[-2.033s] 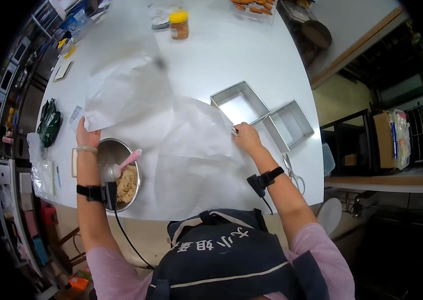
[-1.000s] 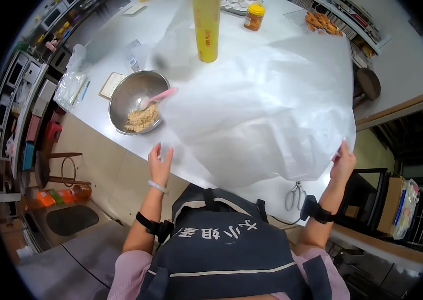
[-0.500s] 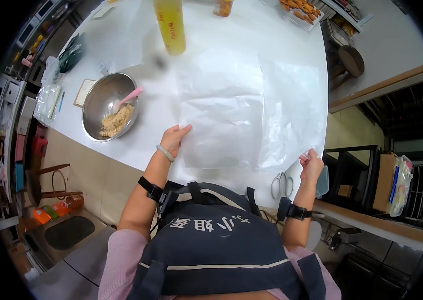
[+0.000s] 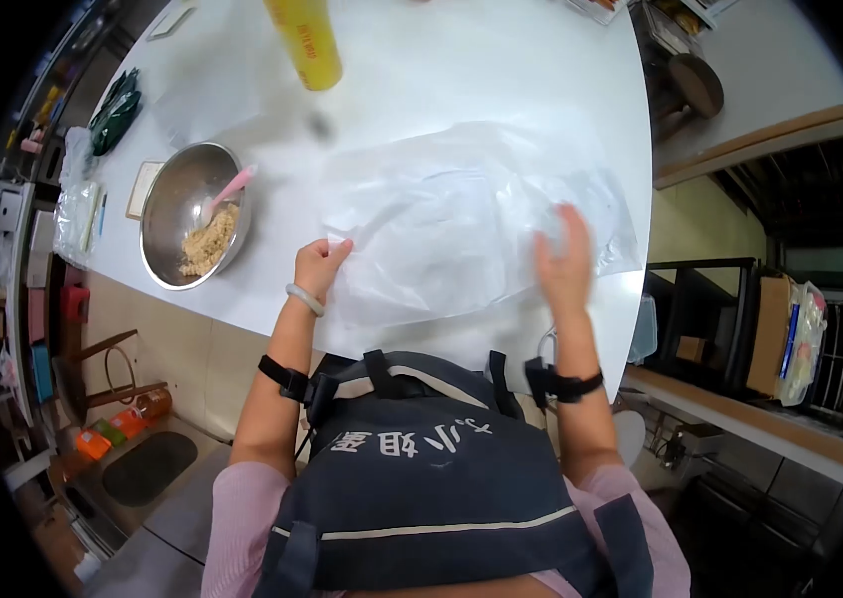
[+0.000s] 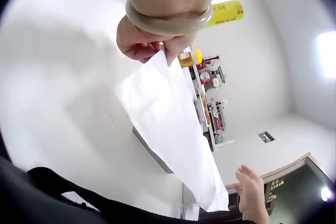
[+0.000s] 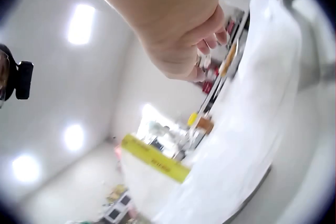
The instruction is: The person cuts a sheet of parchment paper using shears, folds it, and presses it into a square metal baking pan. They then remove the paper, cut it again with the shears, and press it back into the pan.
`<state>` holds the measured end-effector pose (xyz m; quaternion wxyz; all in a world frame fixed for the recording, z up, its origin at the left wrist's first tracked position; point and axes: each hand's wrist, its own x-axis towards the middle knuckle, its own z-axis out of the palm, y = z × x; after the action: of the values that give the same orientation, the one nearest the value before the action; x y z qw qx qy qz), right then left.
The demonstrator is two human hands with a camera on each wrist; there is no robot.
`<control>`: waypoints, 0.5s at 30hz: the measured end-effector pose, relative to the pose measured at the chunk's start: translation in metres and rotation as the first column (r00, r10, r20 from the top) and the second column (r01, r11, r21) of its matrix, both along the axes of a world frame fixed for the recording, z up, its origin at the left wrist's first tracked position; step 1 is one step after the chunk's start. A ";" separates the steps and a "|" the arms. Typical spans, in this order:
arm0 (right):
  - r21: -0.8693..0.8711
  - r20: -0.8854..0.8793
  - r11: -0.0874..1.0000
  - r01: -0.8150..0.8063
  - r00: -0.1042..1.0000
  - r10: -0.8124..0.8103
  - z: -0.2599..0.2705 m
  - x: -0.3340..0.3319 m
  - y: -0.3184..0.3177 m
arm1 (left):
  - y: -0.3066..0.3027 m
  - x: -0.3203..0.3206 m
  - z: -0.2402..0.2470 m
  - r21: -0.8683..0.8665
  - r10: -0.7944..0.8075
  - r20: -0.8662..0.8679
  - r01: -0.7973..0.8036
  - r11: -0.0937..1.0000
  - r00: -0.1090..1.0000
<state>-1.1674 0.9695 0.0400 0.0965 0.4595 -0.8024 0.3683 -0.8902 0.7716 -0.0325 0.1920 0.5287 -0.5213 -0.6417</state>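
Observation:
A large, thin, translucent white sheet of baking paper [image 4: 431, 239] spreads in front of me, creased and partly raised. My left hand [image 4: 318, 264] pinches its near left edge; the left wrist view shows the paper [image 5: 168, 124] hanging from between thumb and fingers. Over the right part of the sheet, my right hand [image 4: 566, 264] is blurred by motion, its fingers extended and gripping nothing. In the right wrist view, that hand [image 6: 184, 56] hovers beside the sheet. A grey metal edge [image 5: 152, 150] shows beneath the paper; the rest of that piece is hidden.
A steel bowl [image 4: 164, 214] holds a crumbly mix [image 4: 210, 242] and a pink-handled spatula [image 4: 232, 187] at left. A yellow wrap box [image 4: 304, 45] stands farther back. Scissors [image 4: 545, 345] lie partly behind my right forearm. A dark green bag [image 4: 118, 112] lies at the left edge.
My right hand has let go of the sheet's right corner and moved left. My left hand, earlier off the sheet, now pinches its edge. The sheet has dropped lower, and the head view has shifted.

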 end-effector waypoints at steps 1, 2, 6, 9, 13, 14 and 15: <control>-0.010 0.021 0.985 -0.174 0.984 0.174 -0.002 0.012 -0.022 | 0.000 -0.002 0.004 0.014 0.011 -0.019 -0.011 1.000 1.000; 0.055 -0.007 0.961 -0.272 0.962 0.273 0.001 0.027 -0.040 | 0.000 -0.002 0.004 0.012 0.007 -0.017 -0.007 1.000 1.000; 0.352 -0.096 0.858 -0.373 0.898 0.430 -0.027 0.059 -0.074 | 0.000 0.011 -0.004 -0.008 -0.016 0.067 0.017 1.000 0.998; 0.476 -0.079 0.827 -0.300 0.922 0.380 -0.047 0.063 -0.067 | 0.003 0.017 0.003 0.065 -0.054 0.091 0.048 0.997 0.994; 0.450 -0.057 0.866 -0.219 0.961 0.272 -0.014 0.041 -0.037 | 0.002 0.016 0.007 0.119 -0.174 0.078 0.164 0.979 0.982; 0.441 -0.045 0.885 -0.146 0.982 0.184 -0.003 0.026 -0.029 | 0.003 0.012 0.013 0.124 -0.183 0.074 0.173 0.977 0.980; 0.323 -0.056 0.945 -0.059 0.995 0.081 -0.009 0.003 -0.020 | 0.004 0.007 0.031 0.140 -0.134 -0.004 0.133 0.981 0.991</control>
<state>-1.1643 0.9493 0.0311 0.0350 0.5098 -0.8310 0.2200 -0.8836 0.7758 -0.0016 0.1098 0.5066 -0.5098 -0.6866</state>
